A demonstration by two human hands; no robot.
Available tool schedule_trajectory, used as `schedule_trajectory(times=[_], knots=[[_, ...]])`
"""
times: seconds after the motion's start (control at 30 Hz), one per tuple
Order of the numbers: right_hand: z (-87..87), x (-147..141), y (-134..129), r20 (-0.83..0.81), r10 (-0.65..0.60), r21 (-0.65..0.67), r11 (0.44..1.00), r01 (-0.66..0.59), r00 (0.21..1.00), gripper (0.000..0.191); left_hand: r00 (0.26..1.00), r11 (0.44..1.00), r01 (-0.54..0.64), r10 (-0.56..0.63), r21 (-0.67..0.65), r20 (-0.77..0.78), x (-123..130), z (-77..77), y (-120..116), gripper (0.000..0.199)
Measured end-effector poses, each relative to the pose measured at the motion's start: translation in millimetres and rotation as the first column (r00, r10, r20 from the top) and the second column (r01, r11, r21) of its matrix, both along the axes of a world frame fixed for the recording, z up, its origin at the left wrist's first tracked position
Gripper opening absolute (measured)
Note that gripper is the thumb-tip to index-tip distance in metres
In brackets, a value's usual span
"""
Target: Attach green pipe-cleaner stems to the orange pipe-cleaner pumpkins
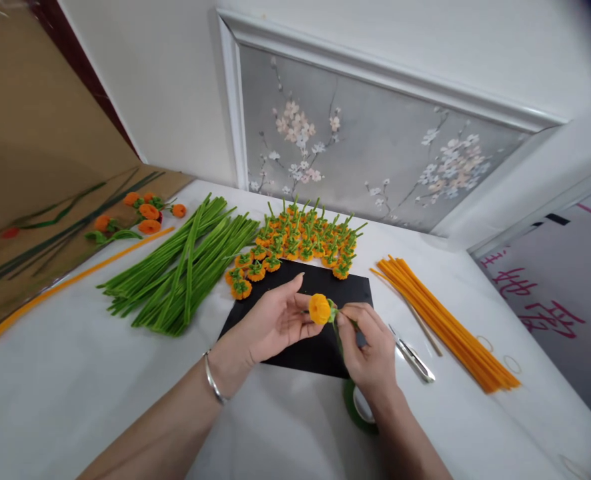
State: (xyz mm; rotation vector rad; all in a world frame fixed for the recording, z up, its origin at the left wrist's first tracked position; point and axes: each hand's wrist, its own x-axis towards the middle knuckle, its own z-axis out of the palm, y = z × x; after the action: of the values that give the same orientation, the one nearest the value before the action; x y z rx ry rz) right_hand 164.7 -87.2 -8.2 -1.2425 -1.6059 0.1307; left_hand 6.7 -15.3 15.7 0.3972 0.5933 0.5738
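Observation:
An orange flower [319,309] with a green base is held above a black mat [305,357]. My right hand [368,343] pinches the green stem behind the bloom. My left hand [280,320] is palm up beside the bloom, thumb raised and fingers apart, its fingertips close to or touching the flower. A roll of green tape [353,410] lies partly under my right wrist. Many similar orange flowers [295,240] stand head down with green stems up, along the mat's far edge.
Green fuzzy stems [190,273] lie in a pile at the left. Orange fuzzy stems [445,320] and metal snips [413,357] lie at the right. Several loose orange flowers [149,212] rest at the far left, near brown paper [50,133]. A framed wall panel [365,147] rises behind.

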Motion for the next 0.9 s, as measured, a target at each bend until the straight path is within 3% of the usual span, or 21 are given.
schedule_trajectory(times=[0.13, 0.2, 0.3, 0.4, 0.5, 0.63, 0.73, 0.8, 0.9], knots=[[-1.1, -1, 1, -0.039, -0.033, 0.04, 0.999, 0.035, 0.999, 0.013, 0.995, 0.993, -0.038, 0.048, -0.114, 0.089, 3, 1.2, -2, 0.024], [-1.5, -3, 1, -0.068, -0.044, 0.031, 0.998, 0.046, 0.997, 0.012, 0.994, 0.998, -0.038, 0.042, -0.044, 0.105, 4, 1.5, -6, 0.018], [-1.8, -5, 0, -0.144, -0.057, -0.035, 0.998, 0.053, 0.988, 0.013, 0.999, 0.983, -0.049, 0.044, 0.178, 0.031, 7, -0.6, -11, 0.019], [-1.3, -8, -1, -0.33, -0.013, -0.209, 0.976, -0.059, 0.944, 0.019, 0.994, 0.917, -0.043, 0.079, 0.397, -0.074, 8, -4.8, -11, 0.009], [-0.1, -9, 0, -0.555, 0.048, -0.362, 0.885, -0.293, 0.831, 0.028, 0.978, 0.818, 0.005, 0.117, 0.576, -0.175, 8, -8.5, -8, 0.009], [1.4, -11, 2, -0.673, 0.124, -0.362, 0.804, -0.471, 0.729, 0.028, 0.964, 0.706, 0.044, 0.156, 0.707, -0.216, 6, -9.9, -5, 0.014], [2.4, -12, 3, -0.727, 0.086, -0.334, 0.822, -0.461, 0.681, 0.024, 0.95, 0.676, 0.01, 0.223, 0.737, -0.217, 4, -8.4, -3, 0.011], [2.3, -10, 2, -0.722, 0.062, -0.319, 0.854, -0.411, 0.689, 0.025, 0.927, 0.665, -0.007, 0.285, 0.747, -0.245, 4, -6.9, -2, 0.009], [1.1, -8, 1, -0.528, 0.054, -0.34, 0.901, -0.269, 0.847, 0.027, 0.894, 0.671, -0.009, 0.338, 0.741, -0.295, 4, -4.9, -1, 0.012]])
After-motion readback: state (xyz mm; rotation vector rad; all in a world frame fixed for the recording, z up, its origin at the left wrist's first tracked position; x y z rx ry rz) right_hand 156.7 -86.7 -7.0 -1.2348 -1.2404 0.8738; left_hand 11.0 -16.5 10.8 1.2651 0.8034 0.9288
